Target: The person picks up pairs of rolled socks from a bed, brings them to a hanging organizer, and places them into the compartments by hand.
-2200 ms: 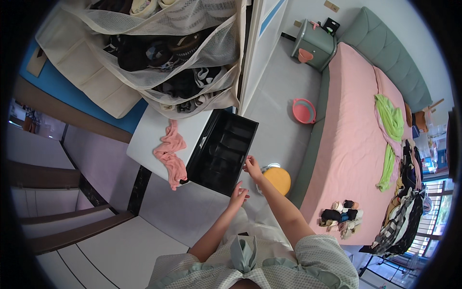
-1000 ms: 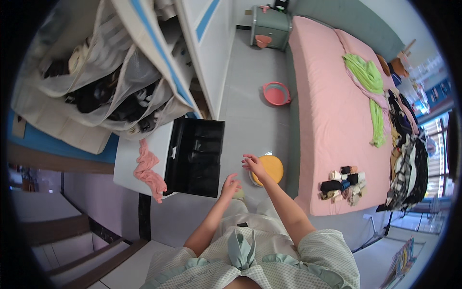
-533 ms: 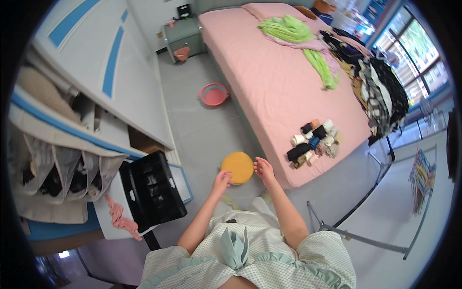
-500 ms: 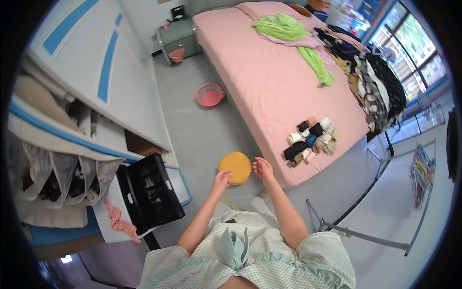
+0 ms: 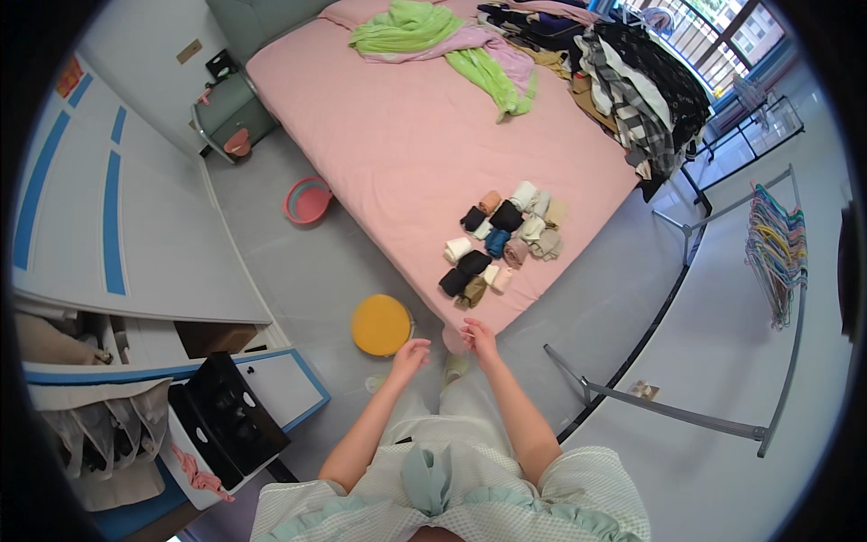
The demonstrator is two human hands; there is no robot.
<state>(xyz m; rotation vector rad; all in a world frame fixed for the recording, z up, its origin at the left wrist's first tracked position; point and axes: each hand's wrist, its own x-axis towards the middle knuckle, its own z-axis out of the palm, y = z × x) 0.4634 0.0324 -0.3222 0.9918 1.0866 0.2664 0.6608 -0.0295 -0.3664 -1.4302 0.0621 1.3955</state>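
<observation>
Facing the bed's edge (image 5: 519,303), hands (image 5: 410,357) (image 5: 480,342) hover (floorspace (image 5: 289,280) alongside).

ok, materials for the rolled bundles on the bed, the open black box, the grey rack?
Rolled bundles: matte, soft fabric; folds and rounded rolls show it.
Black box: probably smooth plastic; faint glints.
Grey rack: likely metal tubing, perhaps painted; slim straight bars.

We are in a home's bedroom: we see a pink-covered bed (image 5: 388,149), padded headboard (image 5: 262,25), green nightstand (image 5: 230,113), white-and-blue wardrobe doors (image 5: 155,221), heaped clothes (image 5: 637,108) and rolled cloth bundles (image 5: 498,242).
</observation>
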